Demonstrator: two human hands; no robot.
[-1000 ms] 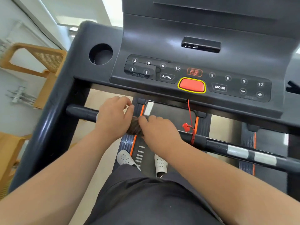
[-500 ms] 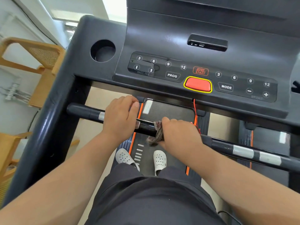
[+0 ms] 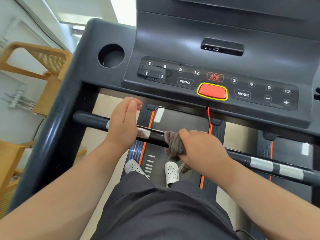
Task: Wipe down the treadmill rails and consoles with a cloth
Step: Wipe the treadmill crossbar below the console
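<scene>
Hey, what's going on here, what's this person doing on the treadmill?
A person stands on a treadmill, wiping its front bar. The right hand grips a cloth wrapped over the bar near its middle. The left hand rests on the bar further left, fingers loose rather than clenched. Neither hand is on the console above.
</scene>
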